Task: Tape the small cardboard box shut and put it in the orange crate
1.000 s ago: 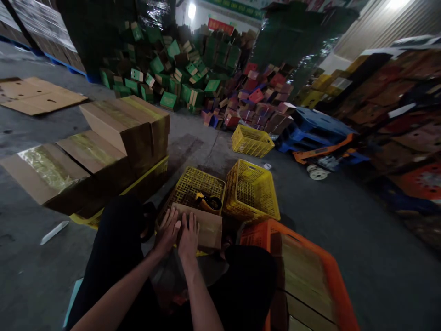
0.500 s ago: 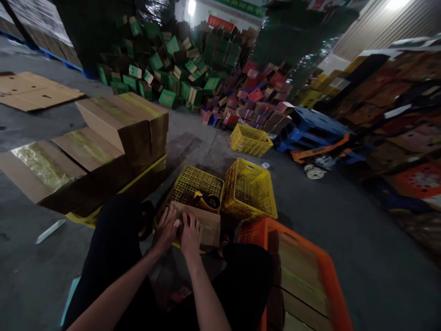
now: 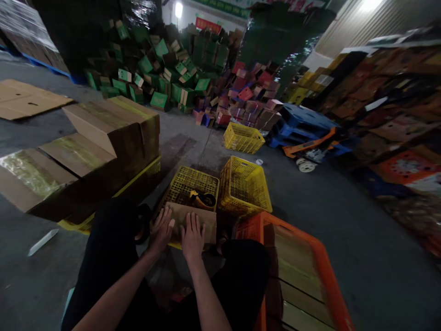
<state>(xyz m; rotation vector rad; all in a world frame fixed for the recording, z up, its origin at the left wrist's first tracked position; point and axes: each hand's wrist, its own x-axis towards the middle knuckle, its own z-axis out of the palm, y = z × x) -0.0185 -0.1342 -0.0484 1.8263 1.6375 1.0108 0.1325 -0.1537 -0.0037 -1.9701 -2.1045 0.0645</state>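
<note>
my left hand [image 3: 161,231] and right hand [image 3: 193,238] pressed on this cardboard box [image 3: 210,226], fingers loosely stretched out, yellow-and-black tool [image 3: 202,198] just beyond the box, yellow crate [image 3: 182,182] under it

Floor [image 3: 344,230] is showing dark grey, a thin seam [image 3: 206,148] running toward the far end and a darker patch [image 3: 181,145] spreading beside it. White wall [image 3: 188,19] is rising at the back; a red sign [image 3: 208,25] is hanging there, a green banner [image 3: 220,6] stretching above. One lamp [image 3: 178,9] is glowing left of the sign; a second light [image 3: 370,4] is shining at upper right, near ribbed panelling [image 3: 346,30]. Green boxes [image 3: 160,100] are lying heaped toward the back, red boxes [image 3: 245,94] adjoining on the right. Blue pallets [image 3: 305,117] are standing beside an orange pallet jack [image 3: 310,146]. Overall lighting is reading dim.
</note>
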